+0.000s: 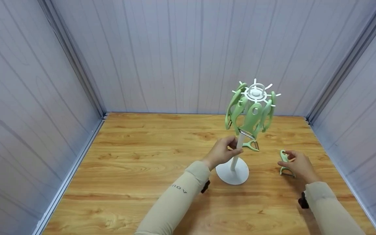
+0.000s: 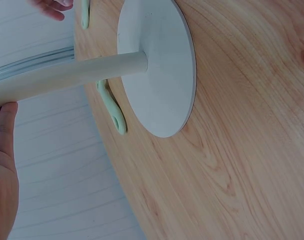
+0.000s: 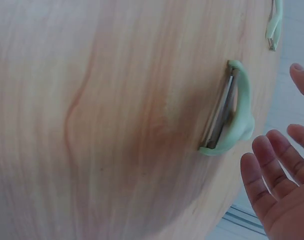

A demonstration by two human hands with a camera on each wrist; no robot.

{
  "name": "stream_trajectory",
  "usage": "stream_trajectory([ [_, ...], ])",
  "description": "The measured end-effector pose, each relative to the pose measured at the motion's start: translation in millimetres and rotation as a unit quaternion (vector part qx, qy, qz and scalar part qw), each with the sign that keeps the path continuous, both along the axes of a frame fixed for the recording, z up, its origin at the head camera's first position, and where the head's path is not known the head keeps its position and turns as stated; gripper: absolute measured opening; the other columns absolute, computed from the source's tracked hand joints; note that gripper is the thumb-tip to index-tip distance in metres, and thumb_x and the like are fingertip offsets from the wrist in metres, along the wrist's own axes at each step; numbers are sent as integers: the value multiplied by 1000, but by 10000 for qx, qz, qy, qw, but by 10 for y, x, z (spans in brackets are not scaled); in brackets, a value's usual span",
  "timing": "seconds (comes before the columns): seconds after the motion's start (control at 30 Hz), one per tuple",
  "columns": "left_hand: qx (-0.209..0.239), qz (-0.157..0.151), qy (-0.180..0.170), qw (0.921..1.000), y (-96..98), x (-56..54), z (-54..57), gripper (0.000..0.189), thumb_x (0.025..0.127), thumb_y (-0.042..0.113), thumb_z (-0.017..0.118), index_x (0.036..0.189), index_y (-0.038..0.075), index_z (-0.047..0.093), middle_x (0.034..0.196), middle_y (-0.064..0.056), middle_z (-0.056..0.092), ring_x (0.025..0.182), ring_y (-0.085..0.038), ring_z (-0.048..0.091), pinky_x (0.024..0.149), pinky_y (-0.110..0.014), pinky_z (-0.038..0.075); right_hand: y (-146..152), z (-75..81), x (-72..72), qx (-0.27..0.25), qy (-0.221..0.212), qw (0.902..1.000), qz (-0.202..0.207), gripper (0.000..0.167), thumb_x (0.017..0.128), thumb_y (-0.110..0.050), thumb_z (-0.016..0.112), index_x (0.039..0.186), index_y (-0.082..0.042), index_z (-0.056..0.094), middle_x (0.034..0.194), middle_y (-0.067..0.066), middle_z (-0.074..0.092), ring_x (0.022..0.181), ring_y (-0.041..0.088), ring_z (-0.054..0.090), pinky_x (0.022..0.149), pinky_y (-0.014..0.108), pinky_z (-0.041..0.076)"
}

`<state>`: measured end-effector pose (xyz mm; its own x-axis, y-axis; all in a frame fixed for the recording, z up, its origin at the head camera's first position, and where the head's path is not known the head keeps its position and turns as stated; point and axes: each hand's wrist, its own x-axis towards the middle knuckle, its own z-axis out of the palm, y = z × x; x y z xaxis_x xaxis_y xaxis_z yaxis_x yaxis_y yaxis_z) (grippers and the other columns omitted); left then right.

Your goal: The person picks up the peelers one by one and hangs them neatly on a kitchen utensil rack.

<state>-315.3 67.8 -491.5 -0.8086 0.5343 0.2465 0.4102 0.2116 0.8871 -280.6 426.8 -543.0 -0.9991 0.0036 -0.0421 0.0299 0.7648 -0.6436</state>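
Note:
My left hand holds the pole of a white stand, thumb and fingers at either side of it. Green peelers hang by their handle holes from the hooks of the stand's top ring. Over at the right, my right hand hovers beside a green peeler lying on the table, its fingers loosely bent and spread around the handle without gripping it. Another green peeler lies behind the pole, its handle showing in the left wrist view.
The stand's round white base rests on a wood-grain table. Pale panel walls rise at the back and both sides. Some hooks at the far side of the ring carry nothing.

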Motion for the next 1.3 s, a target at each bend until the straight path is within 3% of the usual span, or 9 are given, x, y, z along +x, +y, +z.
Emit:
stream_trajectory([
  [0.23, -26, -13, -99, 9999, 3, 5, 4, 15, 104, 12, 75, 117, 4, 71, 108, -4, 74, 95, -2, 65, 87, -22, 59, 65, -54, -16, 176, -458, 9988, 92, 86, 101, -37, 79, 155, 17, 41, 142, 43, 54, 125, 56, 59, 100, 64, 55],
  [0.5, -11, -5, -55, 10000, 1, 0, 15, 14, 104, 12, 75, 115, 5, 71, 108, -6, 74, 95, -3, 66, 86, -22, 59, 101, -112, -17, 182, -734, 9971, 95, 90, 101, -38, 79, 155, 21, 38, 143, 43, 53, 128, 54, 58, 105, 64, 53],
  [0.67, -38, -26, -6, 10000, -1, -8, 3, 12, 104, 12, 75, 113, 5, 71, 107, -6, 74, 95, -3, 66, 86, -22, 59, 97, -128, -17, 127, -748, 9971, 93, 75, 100, -31, 80, 144, 21, 50, 133, 40, 58, 113, 47, 63, 93, 50, 59],
  [0.83, -37, -17, 76, 10000, 2, -17, -3, 12, 104, 11, 75, 113, 4, 71, 107, -8, 75, 94, -5, 67, 85, -22, 60, 61, -116, -26, -266, -909, 9954, 119, 79, 99, -16, 80, 153, 24, 38, 142, 45, 52, 118, 45, 67, 85, 36, 65],
  [0.93, -34, -15, 91, 10000, 1, -21, -3, 12, 104, 11, 75, 113, 4, 71, 107, -8, 75, 95, -5, 67, 85, -22, 60, 47, -118, -27, -441, -952, 9944, 127, 68, 98, -7, 76, 150, 23, 43, 135, 42, 58, 104, 35, 72, 78, 33, 65],
  [1.07, -71, -4, 12, 10000, -2, -17, -1, 12, 104, 13, 75, 113, 6, 71, 107, -6, 75, 95, -5, 67, 86, -23, 60, 27, -149, -22, -370, -827, 9959, 45, 46, 96, -2, 71, 136, 18, 61, 116, 28, 70, 85, 20, 66, 69, 32, 60],
  [1.3, -73, -23, -59, 10000, -5, 6, 16, 13, 104, 13, 75, 115, 6, 71, 106, -3, 74, 94, -3, 66, 87, -23, 60, 8, -192, -17, -303, -669, 9973, -53, 27, 97, -1, 72, 120, 11, 71, 103, 18, 73, 76, 20, 60, 62, 33, 53],
])
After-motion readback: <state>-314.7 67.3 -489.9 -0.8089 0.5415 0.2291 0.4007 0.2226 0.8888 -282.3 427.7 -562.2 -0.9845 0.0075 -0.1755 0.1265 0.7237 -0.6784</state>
